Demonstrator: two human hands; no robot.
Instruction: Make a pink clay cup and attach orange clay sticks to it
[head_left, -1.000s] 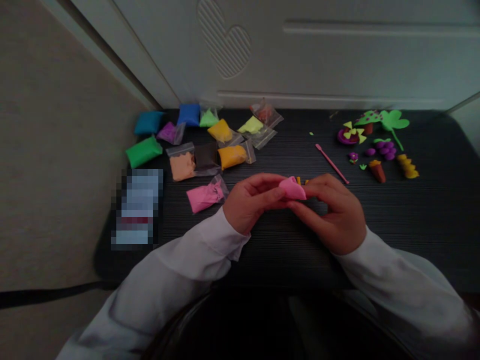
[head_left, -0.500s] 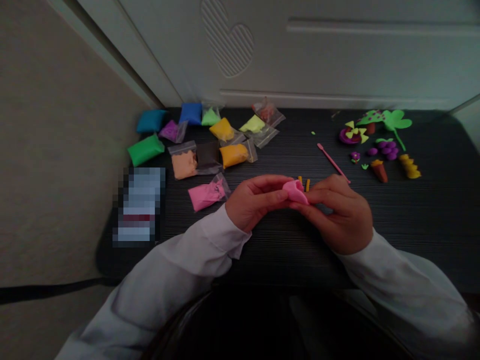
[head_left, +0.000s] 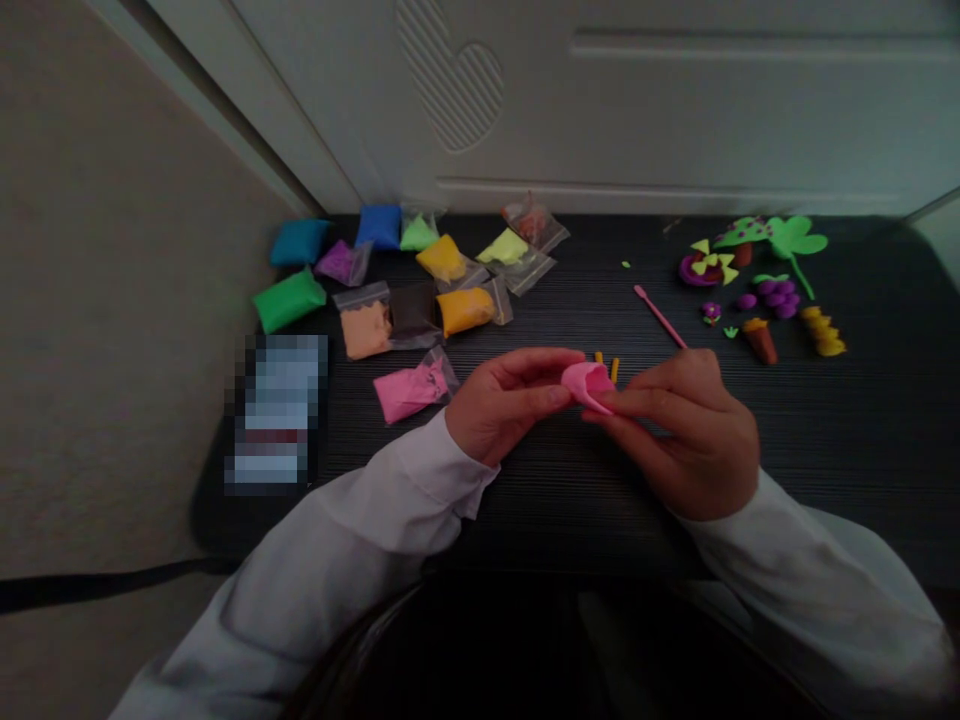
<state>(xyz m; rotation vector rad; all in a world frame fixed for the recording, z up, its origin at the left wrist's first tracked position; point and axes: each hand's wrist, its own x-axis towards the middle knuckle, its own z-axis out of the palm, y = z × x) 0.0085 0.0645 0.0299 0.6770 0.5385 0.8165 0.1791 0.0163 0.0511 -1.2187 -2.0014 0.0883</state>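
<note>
Between my hands, above the dark table, is a piece of pink modelling clay [head_left: 583,380] shaped like a small hollow cup, its opening toward the right. My left hand [head_left: 514,395] grips its left side between thumb and fingers. At the right rim, my right hand [head_left: 686,425] pinches the clay wall with thumb and forefinger. Two short yellow clay sticks [head_left: 615,370] lie on the table just behind the clay. A pink modelling tool [head_left: 660,315] lies beyond my right hand, which covers its near end.
Bags of coloured clay [head_left: 465,310] are spread over the table's left half, with a pink clay bag [head_left: 405,393] near my left wrist. A phone [head_left: 277,410] lies at the left edge. Finished clay figures [head_left: 776,295] stand at the far right. A white panel [head_left: 675,110] rises behind.
The pink clay has turned and its hollow now shows more widely. My right hand has shifted slightly right and toward me, now covering the near end of the pink tool.
</note>
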